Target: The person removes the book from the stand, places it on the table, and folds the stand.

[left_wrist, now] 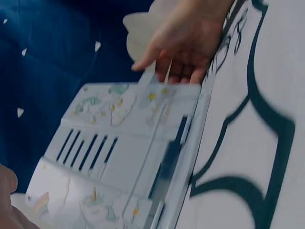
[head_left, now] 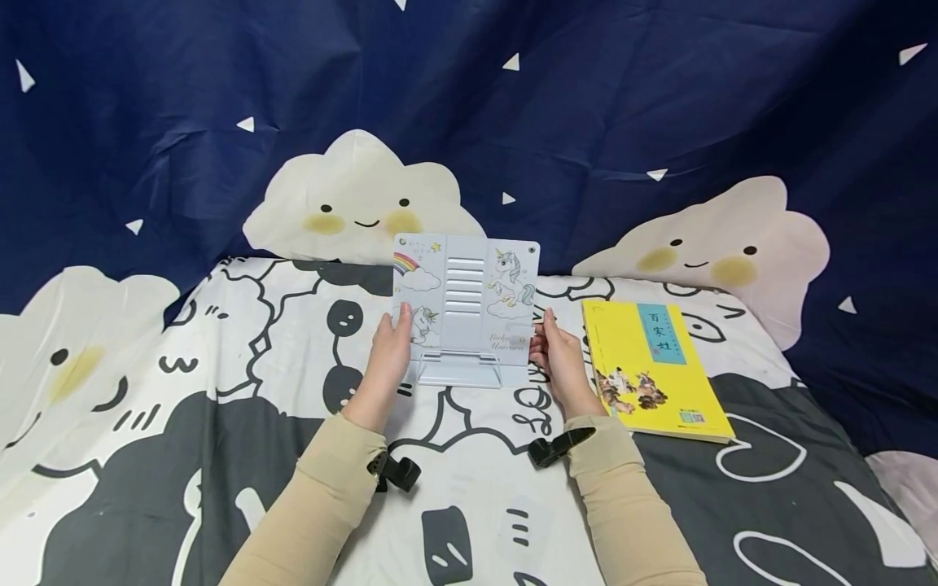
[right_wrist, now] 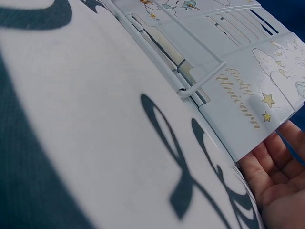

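A white book stand (head_left: 464, 325) printed with unicorns, a rainbow and "Lucky Unicorn" stands upright on the bedding. Slots run down its middle panel, and a wire page holder (right_wrist: 207, 78) crosses its lower front. My left hand (head_left: 388, 358) grips the stand's left edge, thumb in front and the other fingers hidden behind it. At the right edge is my right hand (head_left: 564, 362), its thumb apart from the panel. The right wrist view shows this hand's relaxed fingers (right_wrist: 276, 157) touching the lower right edge from behind, palm up. To the right lies a yellow book (head_left: 630, 358).
Black-and-white cartoon bedding (head_left: 469, 480) spreads under everything. Behind it hangs a dark blue curtain (head_left: 469, 81) with white triangles and smiling clouds. Black straps (head_left: 560, 448) circle both wrists over beige sleeves.
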Demonstrator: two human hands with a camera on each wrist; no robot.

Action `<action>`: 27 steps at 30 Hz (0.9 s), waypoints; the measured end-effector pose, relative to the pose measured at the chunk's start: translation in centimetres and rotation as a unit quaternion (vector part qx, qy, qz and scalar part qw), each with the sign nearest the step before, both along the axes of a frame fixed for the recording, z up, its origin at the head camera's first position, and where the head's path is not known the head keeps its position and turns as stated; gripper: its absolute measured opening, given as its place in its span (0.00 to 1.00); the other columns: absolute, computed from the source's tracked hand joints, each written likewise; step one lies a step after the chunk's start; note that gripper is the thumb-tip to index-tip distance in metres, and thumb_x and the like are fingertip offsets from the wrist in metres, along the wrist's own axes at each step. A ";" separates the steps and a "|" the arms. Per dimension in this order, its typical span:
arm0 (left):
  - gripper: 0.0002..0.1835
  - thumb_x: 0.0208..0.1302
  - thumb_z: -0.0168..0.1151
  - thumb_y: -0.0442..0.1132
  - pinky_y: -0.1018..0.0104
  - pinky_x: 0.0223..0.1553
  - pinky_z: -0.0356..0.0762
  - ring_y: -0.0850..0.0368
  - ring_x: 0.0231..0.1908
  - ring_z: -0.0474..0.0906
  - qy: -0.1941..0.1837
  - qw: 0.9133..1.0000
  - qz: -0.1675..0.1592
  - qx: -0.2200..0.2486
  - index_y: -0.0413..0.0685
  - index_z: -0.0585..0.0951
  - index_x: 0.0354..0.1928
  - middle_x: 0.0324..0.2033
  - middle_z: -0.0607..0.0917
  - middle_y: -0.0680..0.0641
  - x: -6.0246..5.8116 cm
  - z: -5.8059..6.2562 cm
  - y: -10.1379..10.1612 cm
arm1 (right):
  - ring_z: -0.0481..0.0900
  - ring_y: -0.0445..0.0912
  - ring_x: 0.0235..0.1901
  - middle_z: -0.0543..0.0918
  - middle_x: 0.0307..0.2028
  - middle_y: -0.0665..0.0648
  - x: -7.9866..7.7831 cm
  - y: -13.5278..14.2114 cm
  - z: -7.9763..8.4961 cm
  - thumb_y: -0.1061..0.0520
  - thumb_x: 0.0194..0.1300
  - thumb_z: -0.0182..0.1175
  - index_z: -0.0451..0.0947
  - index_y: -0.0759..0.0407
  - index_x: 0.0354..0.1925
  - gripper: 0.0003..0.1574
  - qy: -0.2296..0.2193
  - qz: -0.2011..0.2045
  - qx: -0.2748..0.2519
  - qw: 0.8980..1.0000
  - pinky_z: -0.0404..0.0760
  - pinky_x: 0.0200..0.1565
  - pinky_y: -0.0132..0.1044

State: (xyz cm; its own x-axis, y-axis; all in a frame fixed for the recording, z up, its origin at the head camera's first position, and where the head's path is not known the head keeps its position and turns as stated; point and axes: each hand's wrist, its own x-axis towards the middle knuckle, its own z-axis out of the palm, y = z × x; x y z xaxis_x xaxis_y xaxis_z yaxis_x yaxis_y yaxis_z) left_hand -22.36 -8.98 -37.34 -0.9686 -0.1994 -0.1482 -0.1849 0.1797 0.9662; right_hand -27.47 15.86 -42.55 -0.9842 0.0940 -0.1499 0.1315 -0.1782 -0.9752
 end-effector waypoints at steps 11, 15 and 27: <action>0.46 0.74 0.30 0.65 0.42 0.77 0.36 0.38 0.78 0.35 0.010 1.000 -0.007 -0.010 0.34 0.41 0.77 0.77 0.42 0.33 0.1 -0.5 0.5 | 0.73 0.37 0.23 0.76 0.22 0.49 -0.1 0.1 -0.2 0.34 0.73 0.49 0.75 0.61 0.33 0.32 -0.001 0.003 -0.013 1.000 0.76 0.23 0.24; 0.45 0.75 0.28 0.65 0.44 0.77 0.35 0.40 0.78 0.36 0.015 1.000 -0.024 -0.007 0.36 0.41 0.78 0.78 0.43 0.35 -0.2 -0.6 0.0 | 0.72 0.38 0.19 0.75 0.20 0.49 0.1 0.1 -0.1 0.33 0.73 0.48 0.73 0.59 0.28 0.33 -0.006 0.003 -0.013 1.000 0.76 0.21 0.25; 0.43 0.73 0.23 0.69 0.54 0.78 0.37 0.54 0.79 0.38 0.027 0.996 -0.073 0.051 0.51 0.51 0.79 0.79 0.47 0.51 -0.4 -0.8 -2.1 | 0.71 0.38 0.10 0.75 0.12 0.48 0.2 0.1 -0.2 0.30 0.73 0.44 0.73 0.53 0.14 0.40 0.003 0.007 0.028 1.000 0.71 0.18 0.26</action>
State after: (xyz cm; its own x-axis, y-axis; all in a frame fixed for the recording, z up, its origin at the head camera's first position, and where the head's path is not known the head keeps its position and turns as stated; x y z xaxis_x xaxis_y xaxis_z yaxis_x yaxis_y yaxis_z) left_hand -22.77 -11.08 -38.11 -0.9932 -0.0423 -0.1081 -0.1119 0.1022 0.9884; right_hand -27.22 15.97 -42.72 -0.9865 0.0874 -0.1381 0.1271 -0.1214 -0.9844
